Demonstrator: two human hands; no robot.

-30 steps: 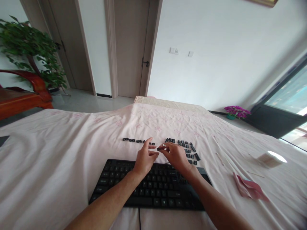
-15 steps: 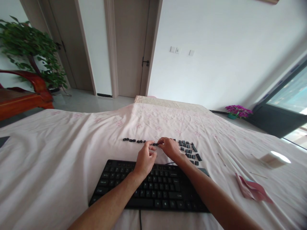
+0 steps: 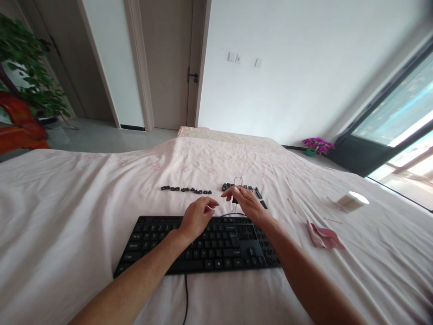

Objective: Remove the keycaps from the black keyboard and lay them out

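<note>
A black keyboard (image 3: 216,265) lies on the cloth, with bare switch sockets showing on its right side. My left hand (image 3: 198,219) hovers over its upper edge, loosely curled, thumb and fingers apart with nothing visible between them. Farther right, my right hand (image 3: 248,203) grips a wire keycap puller (image 3: 238,179); wire loops stick out above and below the fingers, and part of it is hidden. Several black keycaps (image 3: 186,189) form a row beyond the keyboard. More keycaps (image 3: 250,187) are grouped behind my right hand, which partly covers them.
A patterned pink cloth (image 3: 77,198) covers the surface. To the right are a white cylindrical container (image 3: 352,201), a folded pink cloth piece (image 3: 324,237) and thin cotton swabs (image 3: 333,220). The keyboard cable (image 3: 186,298) runs toward me.
My right hand has lifted away from the row of keycaps and moved right, bringing the puller's wires into view. My left hand stays near the keyboard's top edge. The camera view has shifted.
</note>
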